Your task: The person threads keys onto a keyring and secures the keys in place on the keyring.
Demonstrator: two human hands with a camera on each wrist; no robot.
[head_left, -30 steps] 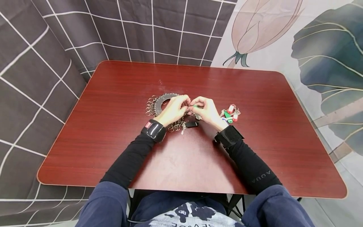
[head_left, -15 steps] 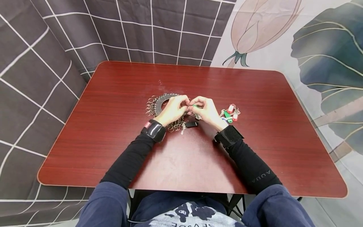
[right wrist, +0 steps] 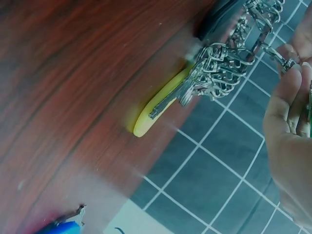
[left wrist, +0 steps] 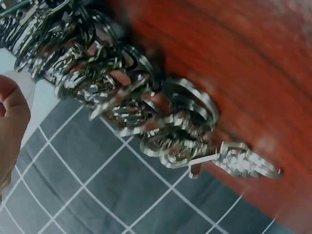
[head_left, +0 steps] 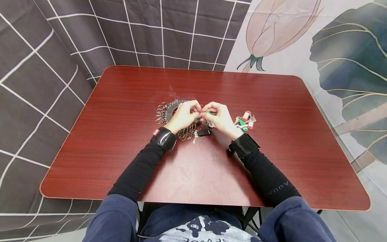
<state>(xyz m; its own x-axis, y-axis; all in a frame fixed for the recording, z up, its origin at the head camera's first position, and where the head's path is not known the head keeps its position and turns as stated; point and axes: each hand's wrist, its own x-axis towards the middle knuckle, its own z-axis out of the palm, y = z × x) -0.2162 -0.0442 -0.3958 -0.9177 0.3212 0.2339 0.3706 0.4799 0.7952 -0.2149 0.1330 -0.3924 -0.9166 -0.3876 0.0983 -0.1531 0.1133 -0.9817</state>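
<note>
A flat grey metal ring plate (head_left: 170, 110), fringed with many small key rings and clasps (right wrist: 222, 68), lies partly under my left hand (head_left: 185, 114). The thumb and fingers of that hand pinch a small metal clasp (right wrist: 280, 58) at its right side. Meeting it fingertip to fingertip, my right hand (head_left: 222, 117) pinches a green key tag (head_left: 208, 112), mostly hidden by the fingers. Below the hands lie a black key tag (head_left: 204, 132) and a silver key (head_left: 195, 138). A yellow key tag (right wrist: 161, 105) with a key across it shows in the right wrist view.
To the right on the red-brown table (head_left: 281, 144) sits a small pile of keys with red tags (head_left: 246, 116) and a green tag (head_left: 243, 124). A blue tag (right wrist: 66, 228) shows low in the right wrist view. A grey checked cloth (head_left: 178, 37) hangs behind.
My left hand has shifted very slightly upward at the fingers. The right hand keeps nearly the same place, and the pile on the right has not moved.
</note>
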